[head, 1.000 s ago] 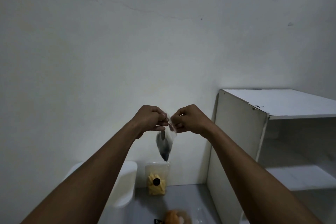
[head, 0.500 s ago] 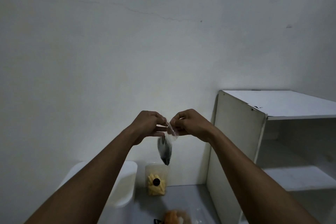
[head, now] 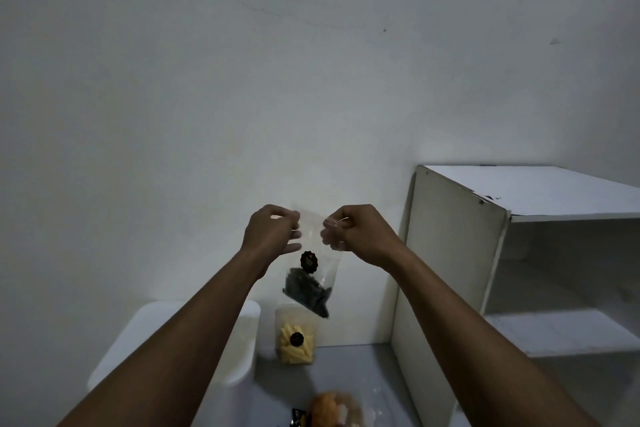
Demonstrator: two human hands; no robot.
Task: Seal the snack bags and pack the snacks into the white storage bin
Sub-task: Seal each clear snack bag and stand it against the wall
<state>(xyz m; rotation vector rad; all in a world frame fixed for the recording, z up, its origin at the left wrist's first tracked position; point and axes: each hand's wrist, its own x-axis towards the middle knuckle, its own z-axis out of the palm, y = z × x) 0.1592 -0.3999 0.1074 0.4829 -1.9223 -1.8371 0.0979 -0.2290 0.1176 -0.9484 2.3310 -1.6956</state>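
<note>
The left hand [head: 273,236] and right hand [head: 362,236] each pinch a top corner of the clear bag [head: 322,263], its mouth stretched level between the fingers [head: 334,243]. It hangs in the air, dark snack [head: 306,291] at the bottom; the bin [head: 242,350] sits below, toward the left hand's side.

Orange snack bag [head: 333,410] cut by bottom edge, white storage bin [head: 244,343] partly behind left forearm [head: 180,350]

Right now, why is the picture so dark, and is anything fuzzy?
Head view: dim, flat light turns the wall gray; the orange snack bag at the bottom edge is blurry; the clear bag pinched by the left hand and right hand nearly fades into it.
</note>
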